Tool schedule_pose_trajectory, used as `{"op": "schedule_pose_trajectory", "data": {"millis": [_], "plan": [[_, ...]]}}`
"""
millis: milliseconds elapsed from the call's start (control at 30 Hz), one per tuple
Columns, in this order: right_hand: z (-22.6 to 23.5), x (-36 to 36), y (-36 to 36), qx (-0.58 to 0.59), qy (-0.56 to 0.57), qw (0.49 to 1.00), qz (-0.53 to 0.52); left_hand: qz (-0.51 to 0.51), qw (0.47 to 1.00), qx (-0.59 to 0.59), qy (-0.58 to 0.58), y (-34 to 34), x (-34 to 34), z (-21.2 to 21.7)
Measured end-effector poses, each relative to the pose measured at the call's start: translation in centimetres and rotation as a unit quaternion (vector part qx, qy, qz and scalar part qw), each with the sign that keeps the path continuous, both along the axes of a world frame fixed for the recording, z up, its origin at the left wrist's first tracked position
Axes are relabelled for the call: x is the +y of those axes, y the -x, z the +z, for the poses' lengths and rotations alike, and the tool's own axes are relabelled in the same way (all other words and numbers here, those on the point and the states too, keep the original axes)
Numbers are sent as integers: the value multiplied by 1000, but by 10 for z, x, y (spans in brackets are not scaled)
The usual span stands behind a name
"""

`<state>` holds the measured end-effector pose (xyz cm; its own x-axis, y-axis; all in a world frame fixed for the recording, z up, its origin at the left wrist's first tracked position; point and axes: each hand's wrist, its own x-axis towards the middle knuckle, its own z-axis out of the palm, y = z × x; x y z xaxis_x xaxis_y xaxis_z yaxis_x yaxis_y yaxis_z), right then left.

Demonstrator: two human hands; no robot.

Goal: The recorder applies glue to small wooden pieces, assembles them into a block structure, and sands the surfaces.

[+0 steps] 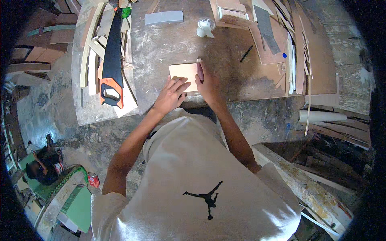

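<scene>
A small pale wooden board (pixel 183 70) lies on the worn workbench near its front edge. My left hand (pixel 173 93) rests on the board with its fingers apart, pressing down on the lower part. At the board's right edge, my right hand (pixel 206 86) is closed round a narrow reddish-brown block (pixel 200 70) with a pale end, held on edge against the wood. It looks like a sanding block, but my fingers cover much of it.
A handsaw (pixel 111 60) with an orange handle lies on wood strips at the left. Farther back are a grey strip (pixel 164 17) and a white cup (pixel 206 27). A black pen-like stick (pixel 246 53) and stacked offcuts (pixel 295 52) lie right. Another person (pixel 44 166) sits at lower left.
</scene>
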<state>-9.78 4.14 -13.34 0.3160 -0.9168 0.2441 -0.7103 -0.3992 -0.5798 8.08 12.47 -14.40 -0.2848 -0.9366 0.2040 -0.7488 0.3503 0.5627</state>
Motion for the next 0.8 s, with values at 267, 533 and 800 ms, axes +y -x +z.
{"op": "schedule_pose_trajectory", "data": {"millis": [267, 533, 800], "plan": [[-2, 52, 15, -11, -73, 997, -24, 1, 1000, -5, 0, -2, 0, 2], [-3, -1, -9, -10, -43, 999, -30, -13, 999, -29, -6, -2, -3, 9], [7, 3, -15, 91, -92, 992, -8, -4, 999, -42, 11, -2, -2, 5]]}}
